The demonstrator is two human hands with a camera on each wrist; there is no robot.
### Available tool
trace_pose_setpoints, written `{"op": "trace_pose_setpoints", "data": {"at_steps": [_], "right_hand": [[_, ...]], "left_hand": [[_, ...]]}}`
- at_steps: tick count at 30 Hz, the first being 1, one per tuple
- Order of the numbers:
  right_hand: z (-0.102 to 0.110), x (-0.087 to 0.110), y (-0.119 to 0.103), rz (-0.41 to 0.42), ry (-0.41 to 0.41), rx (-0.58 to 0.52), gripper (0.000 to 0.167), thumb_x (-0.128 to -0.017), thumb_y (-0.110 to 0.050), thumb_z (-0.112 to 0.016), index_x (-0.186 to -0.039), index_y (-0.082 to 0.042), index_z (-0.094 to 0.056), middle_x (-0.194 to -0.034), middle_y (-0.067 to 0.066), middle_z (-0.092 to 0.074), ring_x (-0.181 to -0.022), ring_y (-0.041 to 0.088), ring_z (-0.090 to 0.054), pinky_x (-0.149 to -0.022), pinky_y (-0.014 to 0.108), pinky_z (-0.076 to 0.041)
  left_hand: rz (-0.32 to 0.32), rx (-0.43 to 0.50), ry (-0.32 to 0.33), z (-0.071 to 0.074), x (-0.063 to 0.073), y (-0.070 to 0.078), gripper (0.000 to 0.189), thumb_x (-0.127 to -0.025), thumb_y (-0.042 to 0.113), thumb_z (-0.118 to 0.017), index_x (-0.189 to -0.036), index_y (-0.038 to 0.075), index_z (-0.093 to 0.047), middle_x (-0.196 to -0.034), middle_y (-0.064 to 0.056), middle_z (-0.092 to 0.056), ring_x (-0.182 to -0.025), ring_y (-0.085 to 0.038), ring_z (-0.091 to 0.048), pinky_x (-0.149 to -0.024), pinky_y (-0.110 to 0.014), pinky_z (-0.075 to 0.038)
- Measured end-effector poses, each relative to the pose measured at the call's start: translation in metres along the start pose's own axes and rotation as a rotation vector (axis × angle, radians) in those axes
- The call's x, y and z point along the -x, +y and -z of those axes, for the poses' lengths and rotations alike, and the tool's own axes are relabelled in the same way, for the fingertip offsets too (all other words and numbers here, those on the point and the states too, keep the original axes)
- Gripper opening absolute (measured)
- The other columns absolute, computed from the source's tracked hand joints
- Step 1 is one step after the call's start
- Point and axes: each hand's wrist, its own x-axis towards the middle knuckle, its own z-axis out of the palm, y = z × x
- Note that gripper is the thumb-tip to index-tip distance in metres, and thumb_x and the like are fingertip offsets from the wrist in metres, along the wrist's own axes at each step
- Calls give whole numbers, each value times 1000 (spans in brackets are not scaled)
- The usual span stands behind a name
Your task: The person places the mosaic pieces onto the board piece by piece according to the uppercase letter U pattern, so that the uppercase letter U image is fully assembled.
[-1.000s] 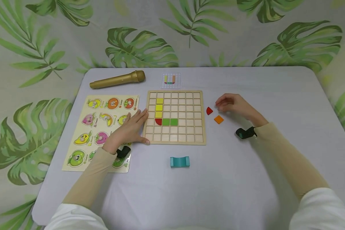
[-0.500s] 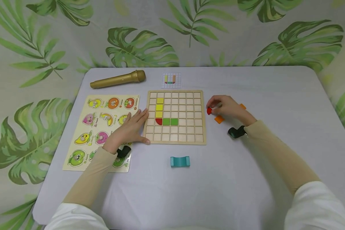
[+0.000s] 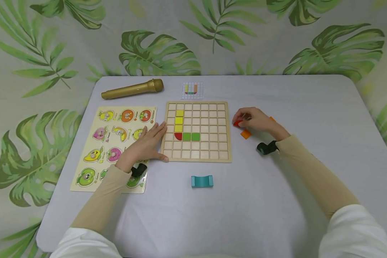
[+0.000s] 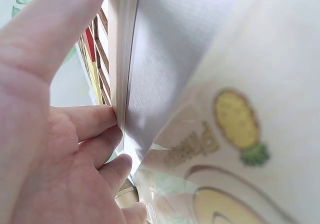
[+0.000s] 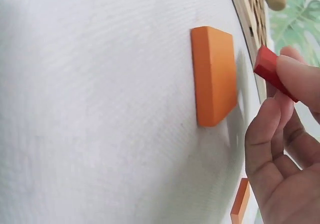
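Note:
My right hand [image 3: 253,119] pinches a red quarter-round block [image 5: 272,71] between thumb and fingers, just right of the wooden grid board [image 3: 209,158]. An orange square block [image 3: 245,134] lies on the table below that hand, and a second orange block [image 5: 240,201] is partly hidden behind it. My left hand [image 3: 146,143] lies with fingers spread, its fingertips and thumb at the board's left edge. On the board, several yellow squares [image 3: 178,120] form a column, with a red quarter-round piece [image 3: 178,136] at its foot and two green squares [image 3: 191,136] beside that.
Under the left wrist lies a fruit puzzle board [image 3: 98,139]. Behind it is a gold microphone [image 3: 132,89]. A small pattern card [image 3: 192,90] with a coloured U lies beyond the grid board, and a teal block with a curved hollow [image 3: 202,181] sits in front.
My right hand has moved left and down onto the red quarter-round block and now pinches it, tilted up from where it lay. My left hand has stayed at the board.

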Motion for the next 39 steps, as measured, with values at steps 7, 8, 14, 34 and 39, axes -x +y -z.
{"op": "trace_pose_setpoints", "data": {"at_steps": [7, 8, 14, 34, 39], "right_hand": [[1, 0, 0, -2, -48, -110, 26, -90, 8, -51, -113, 5, -64, -110, 17, -61, -83, 27, -52, -68, 29, -48], [1, 0, 0, -4, -52, -131, 26, -91, 8, -51, -114, 4, -63, -110, 16, -61, -83, 28, -52, -68, 30, -49], [-5, -1, -6, 67, -56, -217, 20, -90, 5, -51, -108, 5, -59, -100, 14, -55, -86, 26, -52, -73, 29, -50], [-51, -22, -38, 30, -110, -282, 11, -88, 0, -64, -97, 4, -60, -98, 15, -58, -79, 27, -67, -76, 29, -54], [-69, -30, -45, 44, -112, -239, 6, -87, 2, -64, -93, 3, -62, -88, 13, -63, -71, 25, -67, -69, 32, -56]], "left_hand": [[3, 1, 3, -1, 0, 0, 116, -72, 46, -81, -152, -2, -13, -159, -14, -4, -144, -33, 3, -111, -57, 4], [1, 1, 4, 0, 0, 0, 116, -71, 46, -81, -151, -3, -13, -159, -15, -4, -144, -34, 2, -111, -57, 4], [2, 2, 2, -1, -1, 0, 116, -72, 47, -81, -152, -2, -12, -159, -14, -3, -144, -33, 3, -111, -57, 5], [3, 6, 1, 0, 0, 0, 116, -71, 46, -81, -152, -2, -13, -159, -14, -3, -144, -33, 3, -111, -57, 5], [0, 4, 5, -1, 0, -1, 117, -70, 47, -81, -151, -3, -13, -159, -14, -4, -144, -34, 2, -111, -58, 4]]}}
